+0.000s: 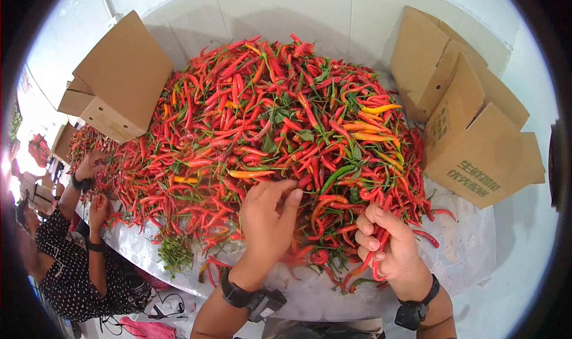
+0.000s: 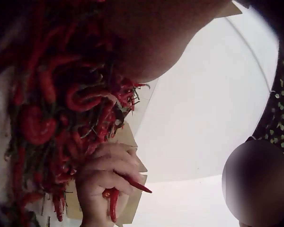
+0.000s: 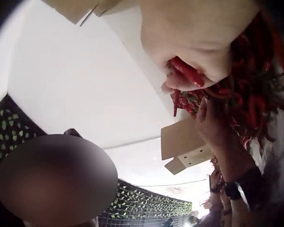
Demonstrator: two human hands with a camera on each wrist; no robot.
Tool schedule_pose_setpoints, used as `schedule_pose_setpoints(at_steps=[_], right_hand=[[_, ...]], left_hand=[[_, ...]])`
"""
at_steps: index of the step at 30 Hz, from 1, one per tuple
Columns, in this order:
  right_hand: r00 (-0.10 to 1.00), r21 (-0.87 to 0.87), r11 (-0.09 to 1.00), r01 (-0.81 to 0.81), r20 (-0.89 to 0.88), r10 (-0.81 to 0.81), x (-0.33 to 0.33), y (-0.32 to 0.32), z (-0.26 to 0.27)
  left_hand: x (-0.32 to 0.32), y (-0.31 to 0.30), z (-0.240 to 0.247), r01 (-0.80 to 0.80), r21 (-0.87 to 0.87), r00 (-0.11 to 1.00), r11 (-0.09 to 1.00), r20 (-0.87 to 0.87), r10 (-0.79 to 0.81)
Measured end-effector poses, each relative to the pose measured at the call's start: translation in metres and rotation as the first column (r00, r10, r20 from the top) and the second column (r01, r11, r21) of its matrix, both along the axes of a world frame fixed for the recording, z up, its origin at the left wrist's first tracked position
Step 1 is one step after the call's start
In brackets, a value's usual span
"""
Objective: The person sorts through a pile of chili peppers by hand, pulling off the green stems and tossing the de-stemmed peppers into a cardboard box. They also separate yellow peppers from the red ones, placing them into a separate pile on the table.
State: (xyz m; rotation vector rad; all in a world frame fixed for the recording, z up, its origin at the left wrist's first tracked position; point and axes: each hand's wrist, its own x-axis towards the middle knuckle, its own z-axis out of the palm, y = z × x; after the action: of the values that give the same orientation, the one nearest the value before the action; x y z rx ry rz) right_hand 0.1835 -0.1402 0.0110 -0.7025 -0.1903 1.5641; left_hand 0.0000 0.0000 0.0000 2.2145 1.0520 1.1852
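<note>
My right hand point(image 1: 390, 249) grips several red chili peppers point(image 1: 376, 257), their tips sticking out below the curled fingers. The left wrist view shows that same fist with two red peppers point(image 2: 113, 204) poking out of it. Over the near middle of a big chili pile point(image 1: 250, 130), my left hand point(image 1: 268, 217) reaches in with bent, loose fingers. Its thumb stands apart from the index finger, and the other fingertips are partly hidden. An orange chili point(image 1: 251, 174) lies just beyond its knuckles. A green chili point(image 1: 337, 178) is to its right.
Cardboard boxes stand behind the pile at left point(image 1: 128, 71) and right point(image 1: 476, 142). Another person's hands point(image 1: 92, 165) touch the pile's left end. Green stems point(image 1: 176, 252) lie heaped at the near edge of the plastic-covered table point(image 1: 322, 297). A wall point(image 1: 286, 8) rises behind.
</note>
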Motion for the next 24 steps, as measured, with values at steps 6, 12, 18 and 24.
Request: schedule_pose_setpoints(at_steps=[6, 12, 18, 24], right_hand=[[0.988, -0.078, 0.995, -0.054, -0.150, 0.042, -0.003, 0.003, 0.007], [0.991, 0.091, 0.996, -0.008, 0.130, -0.004, -0.013, -0.002, 0.014], [0.911, 0.097, 0.995, 0.017, 0.409, -0.055, -0.022, -0.002, 0.017], [0.827, 0.051, 0.944, 0.326, 0.468, -0.311, -0.017, 0.000, 0.015]], left_hand=[[-0.002, -0.006, 0.003, 0.037, -0.089, 0.998, 0.995, 0.053, -0.032], [-0.004, -0.030, 0.025, 0.203, 0.255, 0.968, 0.945, 0.095, -0.234], [0.006, -0.045, 0.024, 0.301, 0.224, 0.939, 0.927, 0.100, -0.329], [0.007, -0.046, 0.021, 0.304, 0.217, 0.941, 0.928, 0.083, -0.328]])
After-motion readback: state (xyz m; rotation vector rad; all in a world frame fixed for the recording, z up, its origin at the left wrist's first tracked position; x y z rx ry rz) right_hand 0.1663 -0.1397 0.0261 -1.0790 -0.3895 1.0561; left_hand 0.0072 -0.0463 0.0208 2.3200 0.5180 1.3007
